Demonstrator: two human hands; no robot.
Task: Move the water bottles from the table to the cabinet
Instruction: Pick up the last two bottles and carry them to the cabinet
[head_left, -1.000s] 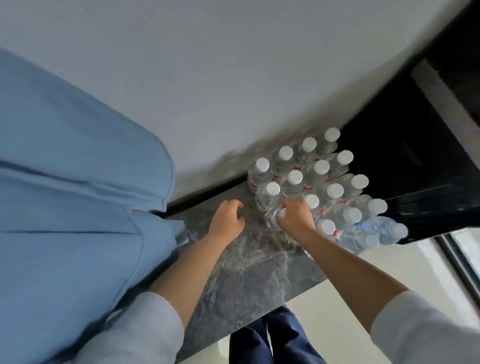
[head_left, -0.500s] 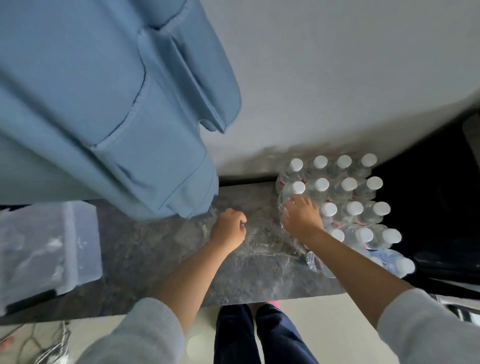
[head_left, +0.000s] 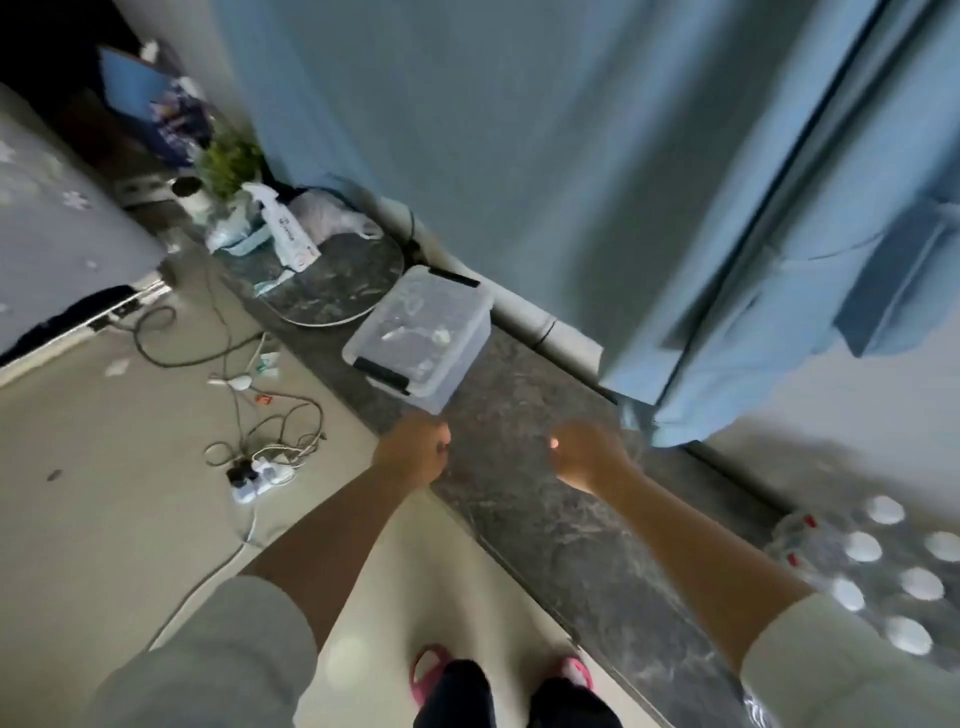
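A cluster of clear water bottles (head_left: 883, 577) with white caps stands at the lower right on the dark marble ledge (head_left: 519, 499), blurred by motion. My left hand (head_left: 413, 449) hovers over the ledge's front edge, curled into a fist with nothing visible in it. My right hand (head_left: 587, 454) is over the middle of the ledge, well left of the bottles, with its fingers curled away from me. Blur hides whether it grips anything. No cabinet is clearly in view.
A clear plastic box (head_left: 421, 332) with black latches sits on the ledge just beyond my hands. A blue curtain (head_left: 571, 156) hangs over the ledge. A spray bottle (head_left: 283, 228) and a plant (head_left: 231, 161) stand further left. Cables and a power strip (head_left: 260, 475) lie on the floor.
The view has swung left, so the bottles now sit at the lower right. My right hand has left the bottle cluster and moved left over the ledge; my left hand moved left too.
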